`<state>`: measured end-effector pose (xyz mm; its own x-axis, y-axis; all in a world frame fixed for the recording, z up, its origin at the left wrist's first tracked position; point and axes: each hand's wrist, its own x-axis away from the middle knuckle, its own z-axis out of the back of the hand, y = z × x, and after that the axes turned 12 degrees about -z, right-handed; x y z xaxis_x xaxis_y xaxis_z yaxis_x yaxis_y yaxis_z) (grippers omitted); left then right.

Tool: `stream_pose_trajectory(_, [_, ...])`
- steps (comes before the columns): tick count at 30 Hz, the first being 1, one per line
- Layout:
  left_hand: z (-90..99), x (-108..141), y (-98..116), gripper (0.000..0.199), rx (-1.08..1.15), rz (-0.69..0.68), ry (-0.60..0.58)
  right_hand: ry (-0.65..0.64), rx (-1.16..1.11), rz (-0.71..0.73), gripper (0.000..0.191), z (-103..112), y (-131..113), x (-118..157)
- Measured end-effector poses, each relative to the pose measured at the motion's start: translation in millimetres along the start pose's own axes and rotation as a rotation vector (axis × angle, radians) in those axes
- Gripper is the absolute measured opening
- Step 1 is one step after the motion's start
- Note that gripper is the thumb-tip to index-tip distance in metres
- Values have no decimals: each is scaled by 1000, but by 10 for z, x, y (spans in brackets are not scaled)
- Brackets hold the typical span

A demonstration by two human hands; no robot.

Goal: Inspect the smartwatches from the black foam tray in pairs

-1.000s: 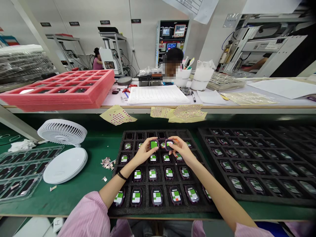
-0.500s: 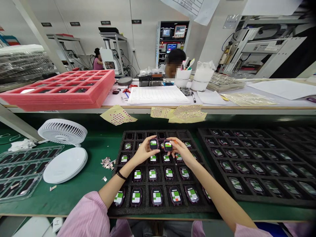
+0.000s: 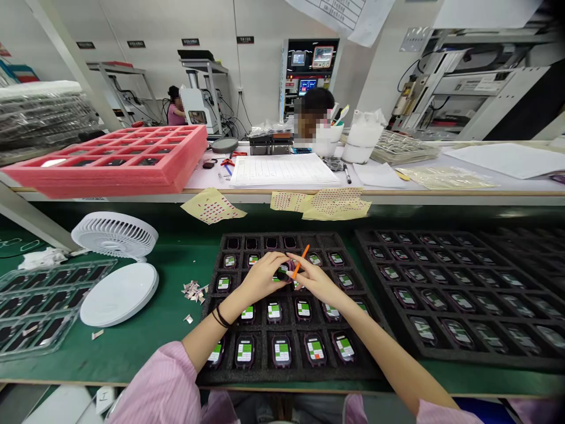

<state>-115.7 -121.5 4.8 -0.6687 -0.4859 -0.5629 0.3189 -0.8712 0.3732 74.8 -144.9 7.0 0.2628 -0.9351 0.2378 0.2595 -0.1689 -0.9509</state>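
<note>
Inspector: Largest item first: the green bench (image 3: 168,347) carries the black foam tray (image 3: 291,375), whose compartments hold small screened units (image 3: 281,351).

Clerk: And the pose of the hands?

Inspector: Both forearms reach in from the near edge and converge over the tray's upper middle. The left hand (image 3: 265,275) is palm down, wrist bent inward, its fingers curled round the held unit (image 3: 283,271). The right hand (image 3: 315,284) comes from the other side, its fingers pinching the orange stick (image 3: 301,261) beside that unit.

Clerk: Together or apart?

Inspector: Together, fingertips meeting around the held unit, which is partly hidden. Whether the right fingers also grip it cannot be told.

Clerk: Differences from the earlier frame?

Inspector: Half a second ago the hands were apart, each with a unit, screens showing. Now only one unit is visible between them, and the stick, formerly mostly covered, slants up clear of the right fingers
</note>
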Motion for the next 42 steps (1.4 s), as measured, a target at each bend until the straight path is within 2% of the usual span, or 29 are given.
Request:
stream_pose_trajectory(4, [24, 0, 23, 43, 49, -41, 102, -70, -189, 4, 50, 41, -66, 3])
stream_pose_trajectory(7, [44, -13, 67, 44, 124, -91, 190, -192, -330, -37, 45, 73, -115, 10])
stream_pose_trajectory(11, [45, -30, 122, 43, 191, -147, 214, -350, -441, -111, 45, 78, -116, 25])
stream_pose_trajectory(16, [34, -28, 145, 44, 210, -153, 242, -350, -456, -76, 51, 74, -115, 61])
stream_pose_trajectory(21, [21, -24, 147, 46, 211, -172, 273, -328, -436, -79, 48, 58, -168, 107])
stream_pose_trajectory(27, [4, -31, 156, 46, 217, -149, 255, -186, -365, -41, 43, 11, -171, 108])
stream_pose_trajectory(32, [-8, -38, 169, 46, 207, -167, 244, -201, -394, -51, 42, -16, -171, 116])
stream_pose_trajectory(36, [8, -36, 164, 49, 190, -180, 262, -178, -327, 7, 43, 20, -193, 100])
stream_pose_trajectory(38, [21, -26, 154, 50, 185, -151, 272, -66, -310, 96, 44, 72, -206, 91])
stream_pose_trajectory(42, [19, 10, 121, 53, 262, 18, 272, 284, -327, 322, 35, 201, -230, 147])
